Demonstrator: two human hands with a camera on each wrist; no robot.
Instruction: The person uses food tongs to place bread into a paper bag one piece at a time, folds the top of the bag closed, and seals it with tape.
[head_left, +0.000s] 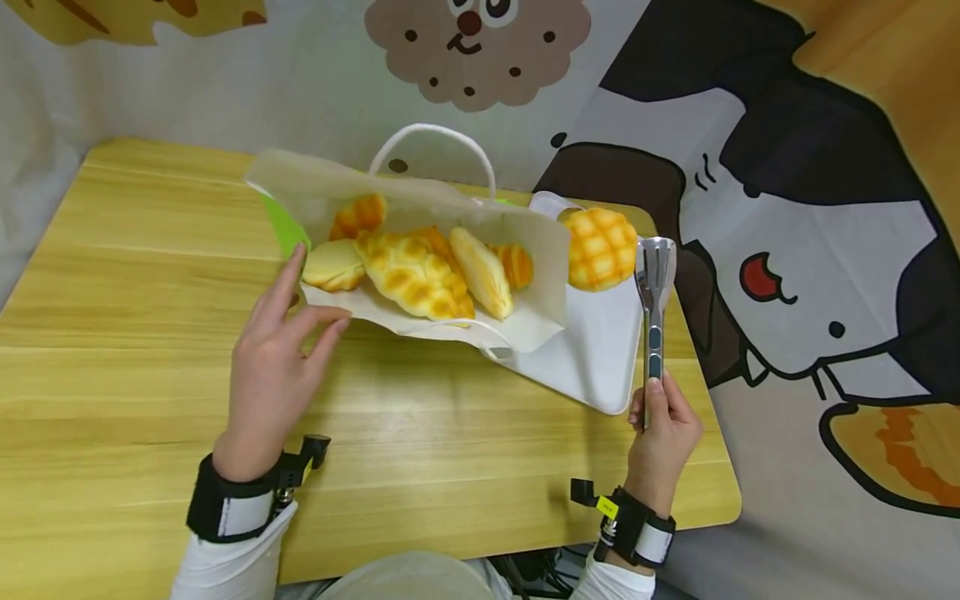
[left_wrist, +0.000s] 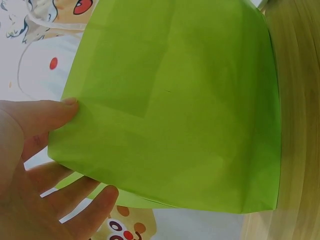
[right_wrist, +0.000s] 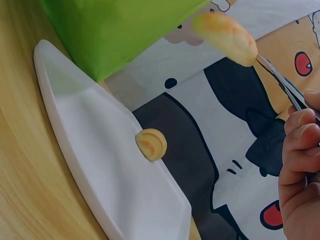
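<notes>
A green paper bag (left_wrist: 170, 110) with a pale inside and white rope handles stands with its mouth open towards the head camera. My left hand (head_left: 270, 367) holds its left rim, thumb on the near face and fingers at the other edge. Inside lie several breads, among them a braided loaf (head_left: 416, 275) and a long split roll (head_left: 482, 272). My right hand (head_left: 666, 437) grips metal tongs (head_left: 655, 308) by the handle. Their tips pinch a round bun with a lattice top (head_left: 602, 248), raised above the tray in the right wrist view (right_wrist: 227, 39).
A white tray (head_left: 592, 342) lies right of the bag, partly hidden behind it. One small bread (right_wrist: 151, 144) sits on it at the far edge. The wooden table (head_left: 135, 350) ends against a printed cloth (head_left: 810, 250) at the back and right.
</notes>
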